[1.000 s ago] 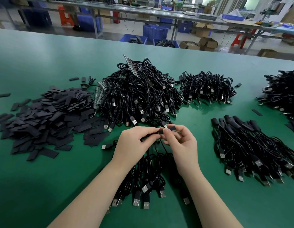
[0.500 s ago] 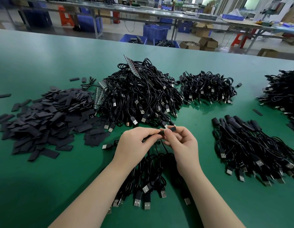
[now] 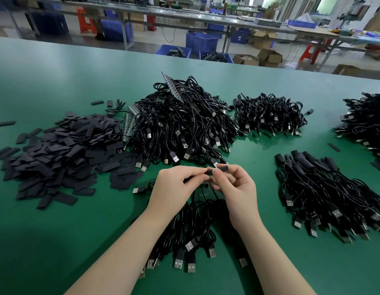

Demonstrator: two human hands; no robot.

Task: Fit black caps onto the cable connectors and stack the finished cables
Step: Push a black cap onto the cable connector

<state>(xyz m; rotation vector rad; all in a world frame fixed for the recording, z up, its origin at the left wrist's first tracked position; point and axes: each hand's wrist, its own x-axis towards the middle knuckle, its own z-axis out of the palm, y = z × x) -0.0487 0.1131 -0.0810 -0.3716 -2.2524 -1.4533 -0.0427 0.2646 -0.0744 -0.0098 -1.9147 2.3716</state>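
Both hands meet above the green surface (image 3: 57,241), near its front centre. Left hand (image 3: 174,188): thumb and forefinger pinch a cable connector (image 3: 209,172); grip clenched on it. Right hand (image 3: 238,188): fingertips pinch a black cap (image 3: 222,167), which touches the connector end; grip clenched on the cap. How far the cap is seated I cannot tell.

Directly below the hands: a bundle of cables (image 3: 191,235), USB plugs pointing toward the person.

Loose caps pile (image 3: 61,156) lies to the left. Large uncapped tangle (image 3: 180,128) sits behind the hands, a smaller heap (image 3: 270,116) to its right. Capped cables stack (image 3: 325,192) lies on the right, capped ends aligned at the far side.

Containers: 2 blue bins (image 3: 173,50) on the floor beyond the surface hold dark parts, too small to identify. Open cardboard boxes (image 3: 270,57) stand beside them; contents unclear.
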